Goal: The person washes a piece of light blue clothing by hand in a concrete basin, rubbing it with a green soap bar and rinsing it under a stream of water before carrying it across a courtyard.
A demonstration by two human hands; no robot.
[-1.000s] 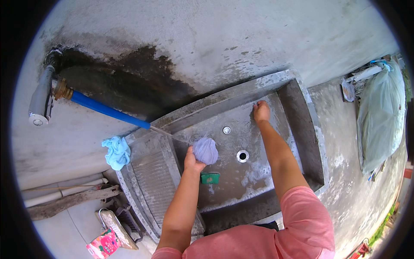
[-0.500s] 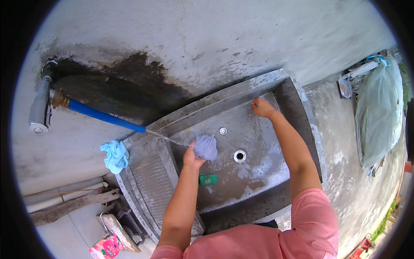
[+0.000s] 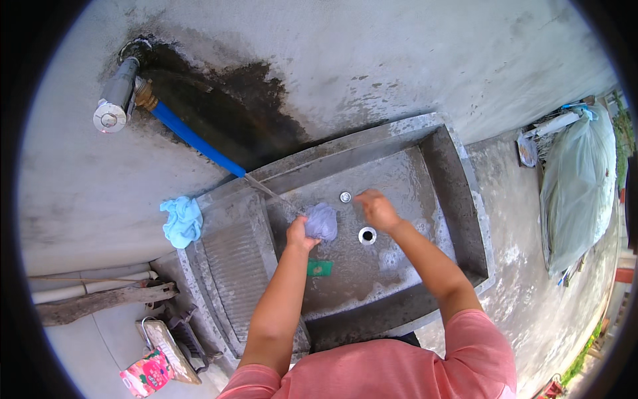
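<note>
My left hand [image 3: 302, 234] grips a bunched lavender cloth [image 3: 321, 222] at the left side of a grey concrete sink [image 3: 385, 136]. Water runs from the end of a blue hose [image 3: 199, 143] onto the sink floor beside the cloth. Above the sink floor, my right hand [image 3: 380, 210] is closed with its fingers curled, the knuckles toward a small round metal fitting [image 3: 345, 197]; I see nothing in it. Just below that hand lies an open round drain [image 3: 367, 235]. A flat green piece, like a scouring pad [image 3: 319, 268], rests under the cloth.
A ribbed washboard slope [image 3: 232, 272] forms the sink's left part, with a light blue cloth [image 3: 182, 221] on its outer corner. The hose joins a metal tap [image 3: 114, 106] on the wall. A large translucent plastic bag [image 3: 578, 193] stands at right.
My right hand has come from the sink's far right corner to the middle, near the metal fitting. My left hand still holds the lavender cloth. The whole view has shifted slightly.
</note>
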